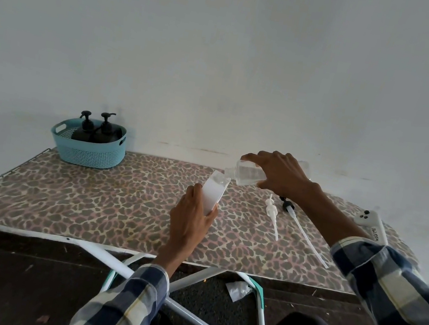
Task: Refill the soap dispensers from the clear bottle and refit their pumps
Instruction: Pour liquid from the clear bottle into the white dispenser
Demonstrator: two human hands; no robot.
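Note:
My left hand (192, 215) grips a white dispenser bottle (214, 191), tilted to the right, with its pump off and its mouth up. My right hand (280, 174) holds the clear bottle (246, 172) tipped almost level, its neck over the white bottle's mouth. Two loose pumps lie on the leopard-print board (86, 197) to the right: a white pump (272, 215) and a black-headed pump (297, 220) with a long clear tube.
A teal basket (89, 151) at the board's back left holds two black pump dispensers (95, 130). A white controller (369, 221) lies at the right end. The wall runs close behind. The board's white legs (186, 280) and a crumpled wrapper (238, 289) are on the dark floor below.

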